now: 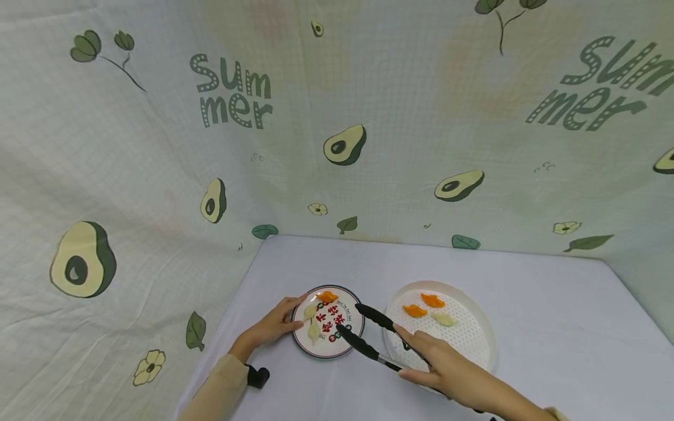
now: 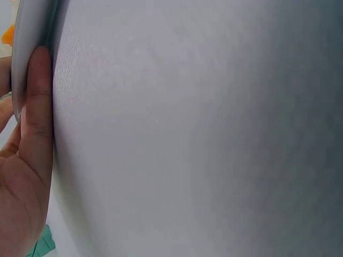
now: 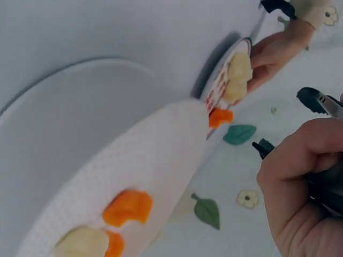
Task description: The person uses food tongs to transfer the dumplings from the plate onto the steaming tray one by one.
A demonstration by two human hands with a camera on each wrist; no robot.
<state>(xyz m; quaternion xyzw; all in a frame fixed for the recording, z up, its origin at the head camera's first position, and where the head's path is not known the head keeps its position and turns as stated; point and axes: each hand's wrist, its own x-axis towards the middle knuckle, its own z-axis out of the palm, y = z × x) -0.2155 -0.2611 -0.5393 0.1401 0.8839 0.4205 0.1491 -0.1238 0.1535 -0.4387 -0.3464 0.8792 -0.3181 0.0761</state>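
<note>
My left hand (image 1: 274, 324) grips the left rim of a small round plate (image 1: 333, 349) with red writing, thumb over the edge; the left wrist view shows a finger under the rim. On the plate lie an orange dumpling (image 1: 327, 296) and two pale yellow dumplings (image 1: 313, 332). My right hand (image 1: 447, 363) holds black-tipped tongs (image 1: 360, 342), their arms spread with nothing between the tips. One tip overlaps the plate's right side in the head view. Beneath the tongs and right hand is a larger white round tray (image 1: 471, 339), bearing two orange dumplings (image 1: 415, 311) and a pale one (image 1: 444, 319).
Both dishes rest on a white tabletop (image 1: 553, 327), the tray right of the plate. A cloth with avocado prints (image 1: 344, 145) hangs behind the table and along its left side. A black strap (image 1: 258, 377) shows at the left wrist.
</note>
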